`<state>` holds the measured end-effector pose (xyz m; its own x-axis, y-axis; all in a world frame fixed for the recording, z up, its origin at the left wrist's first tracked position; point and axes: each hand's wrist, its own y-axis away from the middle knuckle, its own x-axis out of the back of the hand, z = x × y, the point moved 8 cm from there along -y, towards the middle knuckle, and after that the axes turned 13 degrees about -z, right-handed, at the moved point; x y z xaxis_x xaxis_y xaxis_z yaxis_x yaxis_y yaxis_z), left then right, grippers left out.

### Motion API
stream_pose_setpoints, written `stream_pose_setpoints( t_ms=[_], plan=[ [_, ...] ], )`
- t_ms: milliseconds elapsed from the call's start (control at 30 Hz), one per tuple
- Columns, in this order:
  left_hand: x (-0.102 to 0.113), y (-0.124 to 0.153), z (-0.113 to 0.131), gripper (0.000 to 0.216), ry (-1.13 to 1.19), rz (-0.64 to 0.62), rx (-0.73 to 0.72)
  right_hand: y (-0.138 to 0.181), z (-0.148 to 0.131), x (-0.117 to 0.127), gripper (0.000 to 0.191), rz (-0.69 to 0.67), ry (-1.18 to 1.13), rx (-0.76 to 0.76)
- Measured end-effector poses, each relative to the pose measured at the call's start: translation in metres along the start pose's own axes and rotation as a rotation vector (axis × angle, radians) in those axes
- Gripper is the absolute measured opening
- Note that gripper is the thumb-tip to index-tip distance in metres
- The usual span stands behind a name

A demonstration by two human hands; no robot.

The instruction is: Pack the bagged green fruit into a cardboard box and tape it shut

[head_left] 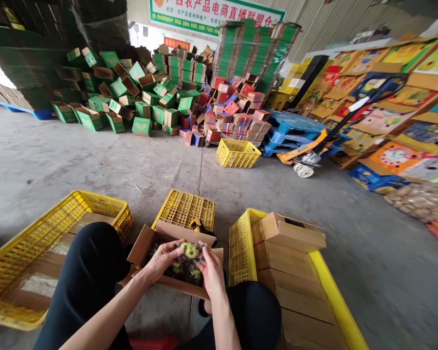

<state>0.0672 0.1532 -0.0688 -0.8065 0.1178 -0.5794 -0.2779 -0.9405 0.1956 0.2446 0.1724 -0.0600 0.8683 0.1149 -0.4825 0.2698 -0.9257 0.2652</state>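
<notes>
Between both hands is a yellow-green fruit (190,250) in clear plastic wrapping, its kind not certain. My left hand (165,257) pinches it from the left, and the fingers of my right hand (211,270) close on its right side. Just below, an open cardboard box (185,232) stands with its flaps spread. Inside it lie several more wrapped fruits (195,273), partly covered by my hands. Behind the box is a yellow plastic crate (180,206) with a grid surface. An orange and black object (197,224), mostly hidden, rests against it.
To the right, a yellow crate (237,248) holds closed cardboard boxes (295,272). Another crate (10,253) with boxes stands left of my knee. Farther off are a yellow basket (238,154), a pallet jack (308,153), blue pallets (292,121) and heaped green cartons (142,125).
</notes>
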Motion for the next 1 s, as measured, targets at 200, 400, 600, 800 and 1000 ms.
stream_pose_setpoints(
  t_ms=[200,400,600,800,1000],
  plan=[
    [-0.003,-0.003,-0.005,0.063,-0.050,-0.037,0.023,0.002,0.009,0.019,0.068,0.181,0.007,-0.008],
    [0.001,-0.003,-0.003,0.061,-0.109,0.010,0.053,0.004,0.009,0.025,0.067,0.226,0.003,-0.021],
    [0.000,-0.006,-0.004,0.062,-0.090,0.055,0.052,0.001,0.013,0.027,0.069,0.217,-0.002,-0.014],
    [-0.001,-0.006,-0.010,0.072,0.041,0.058,0.088,0.001,0.008,0.031,0.065,0.244,0.049,0.061],
    [-0.009,-0.002,-0.007,0.074,0.002,0.025,0.069,0.000,-0.001,0.016,0.058,0.118,0.103,0.069]
  ],
)
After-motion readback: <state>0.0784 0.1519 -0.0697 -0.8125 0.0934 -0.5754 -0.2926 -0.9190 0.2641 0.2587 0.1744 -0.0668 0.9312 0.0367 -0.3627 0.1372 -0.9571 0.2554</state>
